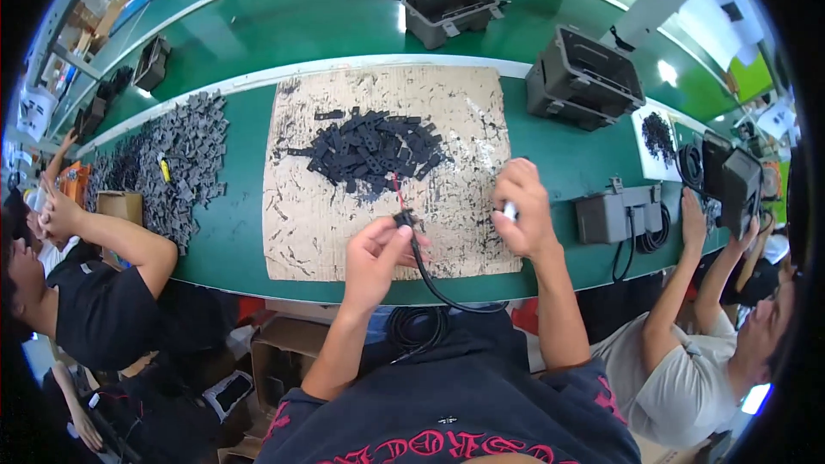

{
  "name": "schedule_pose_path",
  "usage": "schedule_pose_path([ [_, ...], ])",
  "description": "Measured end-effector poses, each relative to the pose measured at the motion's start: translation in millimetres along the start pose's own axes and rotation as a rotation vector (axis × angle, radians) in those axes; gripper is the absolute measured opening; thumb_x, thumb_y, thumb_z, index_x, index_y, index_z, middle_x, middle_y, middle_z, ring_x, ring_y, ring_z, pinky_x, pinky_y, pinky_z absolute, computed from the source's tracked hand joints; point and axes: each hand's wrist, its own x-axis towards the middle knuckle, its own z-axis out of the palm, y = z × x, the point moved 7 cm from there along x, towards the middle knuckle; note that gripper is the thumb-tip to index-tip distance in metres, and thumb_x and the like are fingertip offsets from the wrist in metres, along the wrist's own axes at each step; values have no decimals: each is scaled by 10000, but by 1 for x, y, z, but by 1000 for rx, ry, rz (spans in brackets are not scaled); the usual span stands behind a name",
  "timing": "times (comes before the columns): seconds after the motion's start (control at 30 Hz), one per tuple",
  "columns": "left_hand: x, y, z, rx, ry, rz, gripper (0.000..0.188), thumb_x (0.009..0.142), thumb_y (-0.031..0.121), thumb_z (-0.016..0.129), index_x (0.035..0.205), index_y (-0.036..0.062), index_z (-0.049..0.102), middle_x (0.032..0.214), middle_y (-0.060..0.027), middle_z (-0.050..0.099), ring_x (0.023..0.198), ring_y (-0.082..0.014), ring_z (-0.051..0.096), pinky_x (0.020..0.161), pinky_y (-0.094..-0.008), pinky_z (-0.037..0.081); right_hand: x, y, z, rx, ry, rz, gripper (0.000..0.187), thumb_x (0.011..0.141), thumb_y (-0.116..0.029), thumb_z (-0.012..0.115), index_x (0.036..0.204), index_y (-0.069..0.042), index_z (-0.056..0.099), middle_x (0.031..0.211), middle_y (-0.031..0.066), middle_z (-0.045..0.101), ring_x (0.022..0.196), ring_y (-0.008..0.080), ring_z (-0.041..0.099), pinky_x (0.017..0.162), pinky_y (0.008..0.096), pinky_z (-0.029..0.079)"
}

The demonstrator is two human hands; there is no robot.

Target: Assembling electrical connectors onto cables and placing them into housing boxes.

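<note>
My left hand [375, 259] pinches a black cable [427, 278] close to its end, over the near part of a cardboard sheet [301, 228]. Thin red and dark wires [398, 190] stick out of that end, pointing away from me. From my fingers the cable curves down over the table edge to a coil [417, 326] at my lap. My right hand [526, 206] is closed around a small white object [510, 210], mostly hidden by the fingers, above the cardboard's right edge. Beyond both hands lies a heap of small flat black parts [365, 150].
A larger heap of grey parts [185, 155] covers the table's left. Grey boxes stand at the back [447, 13], back right [584, 77] and right [614, 215], the last with a coiled cable. Co-workers sit close on both sides: a left arm [129, 236], a right forearm [683, 262].
</note>
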Motion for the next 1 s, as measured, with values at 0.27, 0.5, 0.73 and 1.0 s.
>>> schedule_pose_path([
  [0.27, 5, -6, -22, 30, 89, 115, 208, 1004, 106, 541, 1124, -55, 597, 910, -142, 710, 735, -171, 694, 676, -292, 578, 105, 4, -9, -160, 166, 4, 258, 780, -101, 616, 1033, -55, 637, 1173, 166, 581, 1172, 370, 527, 1089, 518, 338],
  [0.5, 12, -14, -20, -99, -27, 99, 189, 985, 75, 575, 1124, -53, 594, 922, -133, 707, 764, -171, 691, 697, -286, 572, 234, 154, 18, -850, -406, 202, 374, 807, -1, 598, 1156, -122, 657, 1081, 102, 652, 1125, 323, 580, 1081, 569, 322],
  [0.73, 8, -13, -29, -41, 31, 98, 213, 1003, 94, 521, 1137, -56, 588, 885, -139, 706, 723, -193, 699, 667, -288, 573, 252, 15, 7, -587, -241, -127, 301, 950, -246, 588, 1216, -105, 599, 1020, 144, 597, 1003, 352, 600, 847, 430, 488],
  [1.0, 7, -13, -19, -49, -61, 88, 151, 1001, 76, 535, 1070, -51, 580, 912, -148, 707, 749, -192, 704, 672, -278, 575, 147, -7, -185, -657, -155, 140, 341, 887, -48, 617, 1226, -81, 624, 1101, 148, 615, 1057, 333, 580, 944, 385, 456],
])
